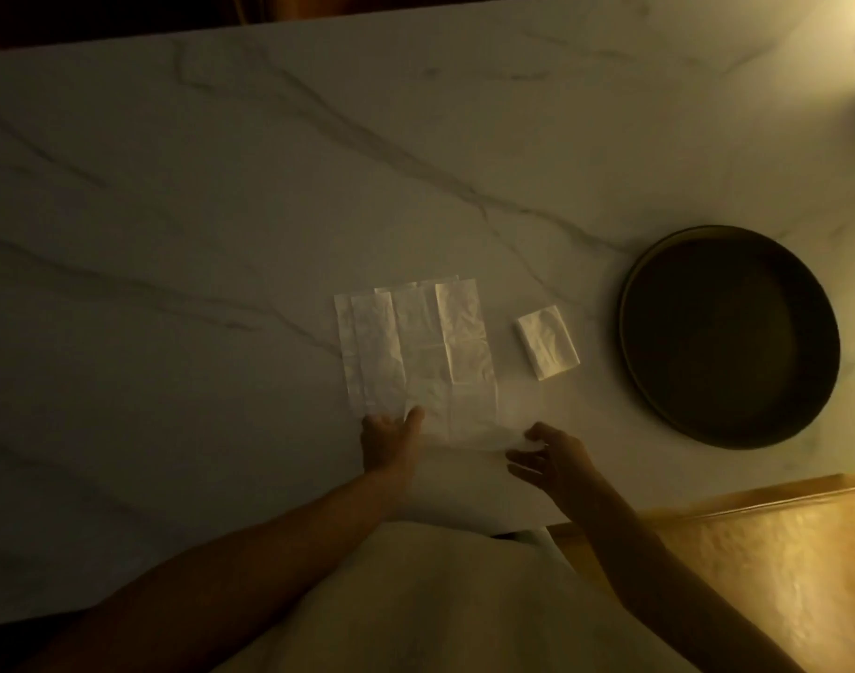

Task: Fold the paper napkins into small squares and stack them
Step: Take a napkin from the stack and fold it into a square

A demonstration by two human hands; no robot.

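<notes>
Napkins: several unfolded paper napkins (416,352) lie overlapped in a fanned pile at the middle of the marble table (173,187), long edges running away from the person.
Folded napkin: one small folded square (548,343) sits just right of the pile, between it and a dark round tray (658,264), touching neither.
Handling: thin tissue, very light and limp, likely to tear or crease if dragged. It should slide easily on the polished stone, and the sheets may cling together, so a single layer must be peeled off with care.
Where to hold: the near corners look best, one per hand, lifting only the top sheet.
Left hand: the left hand (389,437) rests at the near left edge of the pile, fingers fairly straight, thumb on the paper. It seems to press, not pinch.
Right hand: the right hand (549,451) is at the near right corner, fingers loosely curled. The corner looks lifted and blurred, so whether it is pinched I cannot tell.
Risk: picking up two sheets at once.
</notes>
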